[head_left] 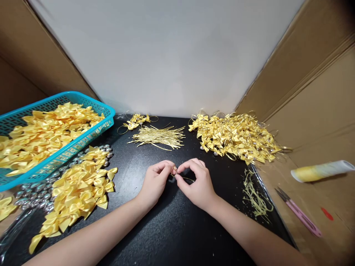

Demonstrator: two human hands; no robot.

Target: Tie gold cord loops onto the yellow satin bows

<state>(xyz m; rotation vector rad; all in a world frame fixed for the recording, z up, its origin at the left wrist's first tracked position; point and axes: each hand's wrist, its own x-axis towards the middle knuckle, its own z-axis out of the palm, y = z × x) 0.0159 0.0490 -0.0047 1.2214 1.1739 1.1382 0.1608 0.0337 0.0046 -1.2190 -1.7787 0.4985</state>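
Note:
My left hand (pixel 158 179) and my right hand (pixel 197 183) meet over the middle of the black table (pixel 166 229). Both pinch a thin gold cord (pixel 181 178), which loops below the fingertips and shows under my right hand. Where the fingertips come together, the details are too small to make out. Just beyond my hands lies a bundle of cut gold cords (pixel 159 136). Loose yellow ribbon bows (pixel 79 188) are heaped to the left of my left hand.
A turquoise basket (pixel 63 157) of yellow bows stands at left, with silver beads (pixel 36 194) beside it. Corded bows (pixel 235 136) pile up at back right, a few more (pixel 135 121) at back left. Cord scraps (pixel 256 197), pink-handled snips (pixel 301 214) and a tube (pixel 321 171) lie right.

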